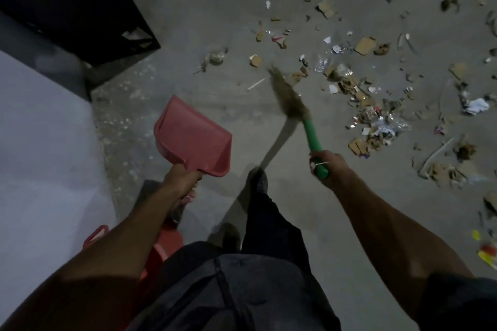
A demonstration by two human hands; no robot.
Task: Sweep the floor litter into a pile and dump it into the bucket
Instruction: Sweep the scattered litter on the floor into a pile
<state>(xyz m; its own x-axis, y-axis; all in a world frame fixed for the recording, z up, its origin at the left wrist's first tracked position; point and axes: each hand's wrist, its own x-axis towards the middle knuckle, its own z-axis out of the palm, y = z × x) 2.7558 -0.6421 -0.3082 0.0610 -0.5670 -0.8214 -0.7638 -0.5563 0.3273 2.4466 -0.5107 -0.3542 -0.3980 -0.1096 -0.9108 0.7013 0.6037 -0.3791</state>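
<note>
Litter [357,88] spread loose across the floor [215,2], thickest toward the right edge and far right corner; no tight pile yet. Broom [289,99] blurred, bristles at the litter's near left fringe, green handle gripped in the right hand [326,162]. Dustpan [193,134] empty, held off the floor by the left hand [183,178], fingers wrapped round its handle. Bucket [158,247], red, at the near left, mostly hidden behind the left arm. Judged early: gathering barely begun, scooping and dumping left.
</note>
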